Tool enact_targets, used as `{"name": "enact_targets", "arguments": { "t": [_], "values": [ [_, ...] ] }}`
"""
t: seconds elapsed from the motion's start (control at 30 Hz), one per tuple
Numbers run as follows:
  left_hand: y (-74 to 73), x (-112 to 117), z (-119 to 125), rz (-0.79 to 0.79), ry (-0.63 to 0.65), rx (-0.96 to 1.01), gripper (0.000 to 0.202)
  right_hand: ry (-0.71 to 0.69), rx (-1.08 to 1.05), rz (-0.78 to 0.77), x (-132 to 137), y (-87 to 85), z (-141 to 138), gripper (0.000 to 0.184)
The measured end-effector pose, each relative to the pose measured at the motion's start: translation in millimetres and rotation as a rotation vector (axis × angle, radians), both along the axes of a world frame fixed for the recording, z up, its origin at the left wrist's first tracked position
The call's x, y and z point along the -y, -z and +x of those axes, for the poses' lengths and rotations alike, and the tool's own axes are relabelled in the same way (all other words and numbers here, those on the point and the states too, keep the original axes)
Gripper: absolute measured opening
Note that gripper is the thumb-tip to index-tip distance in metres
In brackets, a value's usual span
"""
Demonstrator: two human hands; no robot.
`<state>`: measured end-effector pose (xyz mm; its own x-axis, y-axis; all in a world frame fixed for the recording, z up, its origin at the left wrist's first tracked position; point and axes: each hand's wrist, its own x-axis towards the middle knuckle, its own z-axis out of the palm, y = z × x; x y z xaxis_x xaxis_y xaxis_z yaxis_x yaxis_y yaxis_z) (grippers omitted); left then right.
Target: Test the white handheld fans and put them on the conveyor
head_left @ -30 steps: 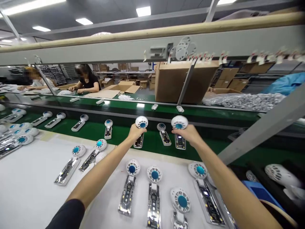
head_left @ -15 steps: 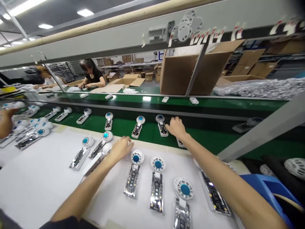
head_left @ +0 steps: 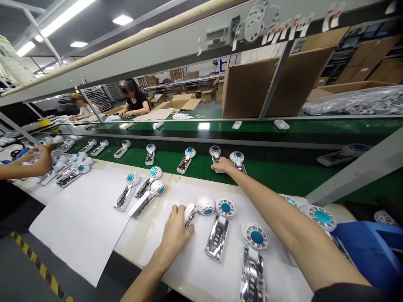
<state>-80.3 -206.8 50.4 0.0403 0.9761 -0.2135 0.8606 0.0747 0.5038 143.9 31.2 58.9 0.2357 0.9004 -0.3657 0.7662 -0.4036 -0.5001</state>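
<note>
My left hand (head_left: 176, 230) is closed round the clear body of a small handheld fan (head_left: 206, 205), which is turned on its side above the white-covered table. Out on the green conveyor, my right hand (head_left: 224, 165) has its fingers round the body of another fan (head_left: 215, 151); part of that body is hidden. Just right of it sits a further fan (head_left: 236, 157) on the belt. Two fans with blue centres and bare circuit boards, one fan (head_left: 217, 237) and a nearer fan (head_left: 254, 247), lie right of my left hand.
More fans (head_left: 150, 153) line the green conveyor (head_left: 166, 157). Several fans (head_left: 126, 193) lie on the table's left side. A co-worker's hands (head_left: 42, 157) are at far left. A slanted metal post (head_left: 355, 167) and a blue bin (head_left: 371, 247) stand at right.
My left hand has taken hold of a table fan and tipped it sideways. My right hand has shifted left onto a fan on the belt. The view has swung a little.
</note>
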Motion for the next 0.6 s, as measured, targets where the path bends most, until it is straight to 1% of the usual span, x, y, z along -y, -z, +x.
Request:
{"name": "enact_targets", "arguments": {
  "t": [0.07, 0.13, 0.23, 0.37, 0.47, 0.6],
  "values": [
    [3.7, 5.8, -0.6, 0.061, 0.01, 0.001, 0.041, 0.013, -0.118, -0.016, 3.7, -1.7, 4.7, 0.031],
    [5.6, 11.4, -1.4, 0.099, 0.035, 0.015, 0.045, 0.027, -0.25, -0.013, 9.0, -5.7, 7.8, 0.028],
    [5.6, 16.3, -3.3, 0.107, 0.084, 0.053, 0.049, 0.049, -0.441, 0.018, 20.8, -18.1, 9.9, 0.024],
    [4.8, 17.7, -7.1, 0.099, 0.124, 0.092, 0.051, 0.104, -0.654, 0.121, 41.5, -46.6, 15.0, 0.021],
    [5.2, 17.2, -9.6, 0.109, 0.127, 0.173, 0.055, 0.136, -0.806, 0.206, 59.0, -70.9, 22.2, 0.023],
    [5.9, 15.0, -10.1, 0.124, 0.11, 0.263, 0.043, 0.14, -0.949, 0.299, 84.9, -96.9, 30.6, 0.021]
  ]
}}
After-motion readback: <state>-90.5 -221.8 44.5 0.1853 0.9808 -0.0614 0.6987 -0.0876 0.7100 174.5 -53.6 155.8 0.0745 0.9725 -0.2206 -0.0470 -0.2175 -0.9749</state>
